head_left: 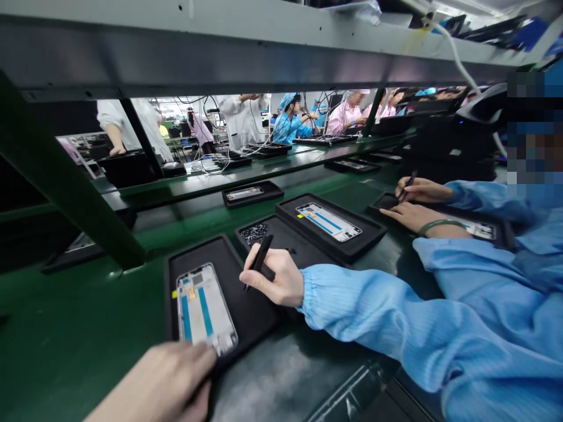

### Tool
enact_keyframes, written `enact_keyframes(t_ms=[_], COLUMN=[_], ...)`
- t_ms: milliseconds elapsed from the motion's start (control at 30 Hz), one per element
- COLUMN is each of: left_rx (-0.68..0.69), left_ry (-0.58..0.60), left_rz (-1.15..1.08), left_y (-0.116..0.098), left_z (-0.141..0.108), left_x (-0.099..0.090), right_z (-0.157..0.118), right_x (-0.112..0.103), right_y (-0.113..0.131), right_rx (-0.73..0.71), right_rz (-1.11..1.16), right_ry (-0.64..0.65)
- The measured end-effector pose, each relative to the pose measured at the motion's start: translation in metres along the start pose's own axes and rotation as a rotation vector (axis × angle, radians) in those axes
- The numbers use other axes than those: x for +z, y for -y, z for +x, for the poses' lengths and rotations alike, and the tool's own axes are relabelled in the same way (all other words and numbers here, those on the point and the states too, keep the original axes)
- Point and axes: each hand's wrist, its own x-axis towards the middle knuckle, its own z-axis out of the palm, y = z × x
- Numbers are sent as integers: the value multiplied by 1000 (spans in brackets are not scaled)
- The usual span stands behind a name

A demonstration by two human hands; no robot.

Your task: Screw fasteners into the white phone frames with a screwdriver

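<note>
A grey phone frame with blue strips and a yellow tab lies in a black tray before me. My left hand, slightly blurred, is bent over the tray's near end. Its fingers reach onto the frame's lower edge, with the thumb lower down. Pinched in my right hand are black tweezers, tips downward, held above the tray's right side. Just behind that hand, a second black tray contains a pile of small dark and silvery parts.
Another phone frame sits in a tray behind the parts. At right, a co-worker's hands work over a tray, one holding a dark slim tool. A green post rises at left; a metal shelf spans overhead. More trays stand farther back.
</note>
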Motion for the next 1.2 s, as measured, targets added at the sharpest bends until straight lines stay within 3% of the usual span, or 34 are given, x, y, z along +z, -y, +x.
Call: enact_keyframes(t_ms=[133, 233, 300, 400, 467, 600, 767, 900, 1067, 1200], left_rx=[-226, -512, -668, -760, -803, -851, -854, -860, -821, -806], left_ry=[21, 24, 28, -20, -67, -164, -265, -324, -384, -459], left_rz=[100, 242, 307, 331, 330, 297, 240, 206, 134, 66], left_y=[61, 111, 138, 165, 174, 186, 199, 208, 215, 218], left_z=[21, 38, 51, 71, 81, 89, 85, 85, 86, 86], left_x=[-17, -23, -24, -20, -12, 8, 27, 38, 44, 43], right_z=[6, 21, 42, 85, 115, 151, 158, 154, 154, 153], right_x=[-11, -25, -33, -36, -28, 5, 46, 64, 61, 43], right_y=[-1, -16, -35, -72, -97, -135, -166, -184, -175, -134], right_rx=[43, 102, 182, 342, 409, 491, 591, 609, 500, 347], right_rz=[-50, -143, -236, -512, -703, -795, -879, -947, -968, -925], right_ry=[-44, -45, 18, 173, 269, 364, 419, 434, 520, 608])
